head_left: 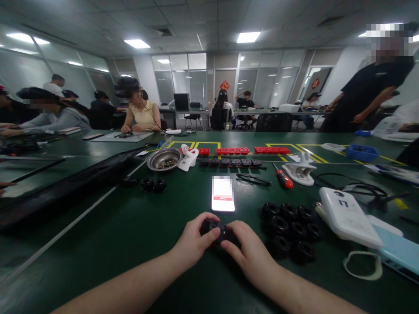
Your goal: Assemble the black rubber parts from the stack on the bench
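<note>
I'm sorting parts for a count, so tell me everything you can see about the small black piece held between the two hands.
The small black part is a dark, round-looking piece, seemingly plastic or rubber, much like the black rings heaped to its right. It sits just above the green table, near the lit phone. The left hand grips its left side with thumb on top; the right hand pinches its right side. Fingers hide most of it, so finer detail cannot be told.

Black rings [291, 229] lie on a dark green table [131, 226] with yellow lines [304, 150]; the screwdriver [283, 179] is red.
</note>
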Demonstrator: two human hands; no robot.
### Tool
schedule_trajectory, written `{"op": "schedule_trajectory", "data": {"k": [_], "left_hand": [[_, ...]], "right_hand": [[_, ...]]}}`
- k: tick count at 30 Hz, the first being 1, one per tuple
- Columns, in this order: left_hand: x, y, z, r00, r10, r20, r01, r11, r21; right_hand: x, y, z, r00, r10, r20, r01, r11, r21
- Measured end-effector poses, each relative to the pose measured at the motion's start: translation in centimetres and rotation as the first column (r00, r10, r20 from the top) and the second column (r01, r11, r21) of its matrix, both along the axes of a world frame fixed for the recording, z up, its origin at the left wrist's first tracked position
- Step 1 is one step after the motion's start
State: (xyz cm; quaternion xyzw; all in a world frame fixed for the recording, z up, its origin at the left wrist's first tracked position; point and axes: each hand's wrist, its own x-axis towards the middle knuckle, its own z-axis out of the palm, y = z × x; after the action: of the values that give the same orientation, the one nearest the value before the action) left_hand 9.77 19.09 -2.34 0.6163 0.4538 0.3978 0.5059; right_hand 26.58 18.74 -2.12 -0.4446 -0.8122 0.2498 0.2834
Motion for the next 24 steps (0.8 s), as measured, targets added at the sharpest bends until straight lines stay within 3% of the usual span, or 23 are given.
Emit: {"op": "schedule_trajectory", "data": {"k": [5, 11, 18, 24], "left_hand": [[0.02, 0.12, -0.11, 1.0, -0.011, 0.014, 0.01, 1.0, 0.011], [0.15, -0.06, -0.26, 0.993, -0.006, 0.118, 0.008, 1.0, -0.019], [-0.09, 0.45, -0.16, 0.994, -0.022, 0.11, 0.033, 0.994, -0.108], [0.11, -0.04, 0.21, 0.985, 0.05, 0.168, -0.036, 0.995, -0.088]], "right_hand": [[0.12, -0.55, 0.55, 0.998, 0.007, -0.058, 0.0, 0.992, 0.126], [0.03, -0.24, 0.66, 0.999, -0.046, 0.006, 0.046, 0.999, -0.018], [0.31, -0.31, 0.25, 0.998, 0.004, -0.061, 0.0, 0.998, 0.064], [0.4, -0.51, 0.75, 0.999, -0.042, -0.016, 0.041, 0.997, -0.071]]}}
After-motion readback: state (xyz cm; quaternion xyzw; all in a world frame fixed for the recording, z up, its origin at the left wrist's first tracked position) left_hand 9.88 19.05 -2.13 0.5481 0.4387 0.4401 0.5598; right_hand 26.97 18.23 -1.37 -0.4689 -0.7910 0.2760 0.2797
